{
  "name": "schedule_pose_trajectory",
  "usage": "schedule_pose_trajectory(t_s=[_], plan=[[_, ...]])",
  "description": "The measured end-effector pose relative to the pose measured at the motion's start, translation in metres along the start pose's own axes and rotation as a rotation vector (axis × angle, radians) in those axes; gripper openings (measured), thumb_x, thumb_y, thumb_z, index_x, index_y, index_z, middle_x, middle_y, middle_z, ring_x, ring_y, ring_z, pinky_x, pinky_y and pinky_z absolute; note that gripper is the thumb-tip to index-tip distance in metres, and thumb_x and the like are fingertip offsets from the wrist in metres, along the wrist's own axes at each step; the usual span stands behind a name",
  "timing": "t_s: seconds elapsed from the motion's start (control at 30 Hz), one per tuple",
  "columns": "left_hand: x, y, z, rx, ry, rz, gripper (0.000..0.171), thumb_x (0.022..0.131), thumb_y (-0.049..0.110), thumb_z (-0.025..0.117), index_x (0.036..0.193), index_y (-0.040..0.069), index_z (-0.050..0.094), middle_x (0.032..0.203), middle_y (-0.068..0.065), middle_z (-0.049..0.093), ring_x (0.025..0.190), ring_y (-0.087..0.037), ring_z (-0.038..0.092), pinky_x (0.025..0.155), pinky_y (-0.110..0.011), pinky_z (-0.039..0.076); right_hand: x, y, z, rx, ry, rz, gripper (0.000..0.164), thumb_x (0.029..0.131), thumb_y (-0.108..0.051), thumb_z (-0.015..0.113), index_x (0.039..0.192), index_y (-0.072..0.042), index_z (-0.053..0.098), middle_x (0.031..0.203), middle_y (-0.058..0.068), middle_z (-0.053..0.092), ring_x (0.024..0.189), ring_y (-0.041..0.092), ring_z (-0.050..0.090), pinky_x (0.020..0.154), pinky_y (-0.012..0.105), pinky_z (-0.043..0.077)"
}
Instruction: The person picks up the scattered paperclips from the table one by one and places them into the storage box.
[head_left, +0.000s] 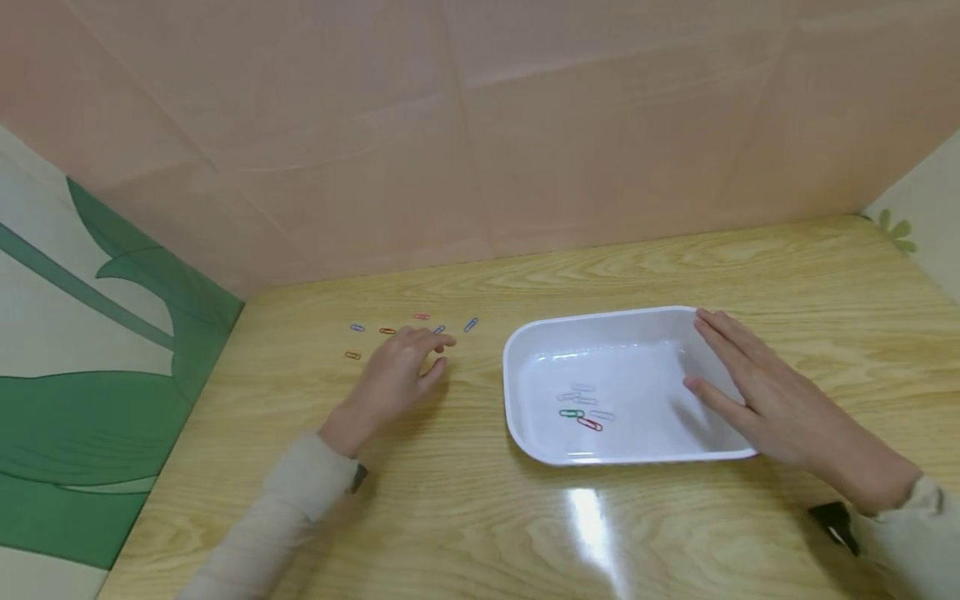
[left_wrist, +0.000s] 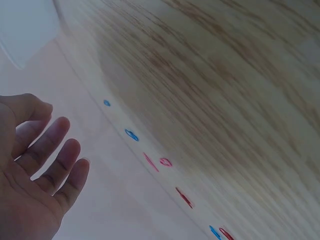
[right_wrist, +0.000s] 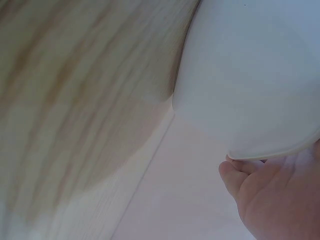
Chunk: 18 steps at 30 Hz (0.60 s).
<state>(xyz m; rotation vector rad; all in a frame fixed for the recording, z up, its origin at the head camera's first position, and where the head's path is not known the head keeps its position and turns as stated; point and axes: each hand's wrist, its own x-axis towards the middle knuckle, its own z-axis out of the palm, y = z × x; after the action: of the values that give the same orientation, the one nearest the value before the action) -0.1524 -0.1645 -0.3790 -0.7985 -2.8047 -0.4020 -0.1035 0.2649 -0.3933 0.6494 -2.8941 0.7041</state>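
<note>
My left hand (head_left: 401,367) hovers at the near side of several loose paper clips, fingers loosely bent, with nothing visible in its grasp. Around it on the table lie a blue paper clip (head_left: 471,324), a pink paper clip (head_left: 422,317) and an orange paper clip (head_left: 352,355). In the left wrist view, that hand (left_wrist: 40,165) is seen palm side, its fingers spread a little. My right hand (head_left: 780,408) holds the right rim of a white tray (head_left: 600,321), thumb inside and fingers along the outside. Inside the tray are a green paper clip (head_left: 572,413), a red paper clip (head_left: 590,424) and several pale ones.
The wood-grain table (head_left: 450,517) meets a pinkish covered wall (head_left: 480,167) at the back. A panel with green leaf shapes (head_left: 90,433) stands along the left edge, and another pale panel (head_left: 930,208) is on the right.
</note>
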Motion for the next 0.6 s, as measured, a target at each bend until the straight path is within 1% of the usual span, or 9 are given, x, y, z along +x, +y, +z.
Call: schedule_pose_trajectory(t_s=[0.07, 0.13, 0.3, 0.43, 0.6], plan=[[-0.001, -0.002, 0.000, 0.002, -0.004, -0.011, 0.024, 0.091, 0.009, 0.067, 0.115, 0.008, 0.071, 0.110, -0.005, 0.074, 0.094, -0.021, 0.064, 0.076, -0.031, 0.054, 0.000, 0.000, 0.000, 0.000, -0.001, 0.002, 0.076, 0.100, -0.032, 0.056, 0.158, -0.006, 0.015, 0.166, 0.015, 0.013, 0.154, 0.034, 0.010, 0.126, 0.032, -0.002], [-0.003, -0.004, 0.000, -0.002, -0.010, -0.024, 0.024, 0.091, 0.009, 0.067, 0.115, 0.009, 0.071, 0.108, -0.005, 0.074, 0.090, -0.020, 0.063, 0.071, -0.030, 0.053, 0.000, 0.000, 0.000, 0.000, 0.003, 0.000, 0.076, 0.100, -0.032, 0.057, 0.158, -0.005, 0.016, 0.166, 0.015, 0.014, 0.154, 0.035, 0.011, 0.127, 0.032, -0.001], [-0.005, -0.012, 0.000, -0.005, -0.009, -0.033, 0.025, 0.090, 0.006, 0.069, 0.114, 0.007, 0.072, 0.105, -0.007, 0.074, 0.080, -0.017, 0.061, 0.068, -0.030, 0.051, 0.001, -0.001, 0.001, -0.003, 0.016, -0.009, 0.075, 0.100, -0.031, 0.058, 0.158, -0.004, 0.018, 0.166, 0.016, 0.016, 0.154, 0.034, 0.012, 0.126, 0.031, -0.001], [-0.007, -0.019, 0.001, -0.001, -0.018, -0.040, 0.024, 0.089, 0.005, 0.069, 0.113, 0.006, 0.072, 0.112, -0.009, 0.073, 0.081, -0.019, 0.063, 0.071, -0.033, 0.054, 0.001, 0.000, 0.001, -0.001, 0.016, -0.007, 0.075, 0.100, -0.032, 0.058, 0.158, -0.004, 0.018, 0.166, 0.016, 0.017, 0.154, 0.033, 0.012, 0.126, 0.031, -0.001], [-0.009, -0.026, 0.001, 0.008, -0.048, -0.081, 0.026, 0.090, 0.007, 0.069, 0.115, 0.006, 0.071, 0.115, -0.011, 0.071, 0.095, -0.024, 0.067, 0.084, -0.039, 0.057, 0.000, 0.000, 0.001, 0.005, 0.014, -0.005, 0.076, 0.100, -0.031, 0.058, 0.158, -0.004, 0.018, 0.165, 0.016, 0.017, 0.154, 0.034, 0.012, 0.127, 0.032, 0.000]])
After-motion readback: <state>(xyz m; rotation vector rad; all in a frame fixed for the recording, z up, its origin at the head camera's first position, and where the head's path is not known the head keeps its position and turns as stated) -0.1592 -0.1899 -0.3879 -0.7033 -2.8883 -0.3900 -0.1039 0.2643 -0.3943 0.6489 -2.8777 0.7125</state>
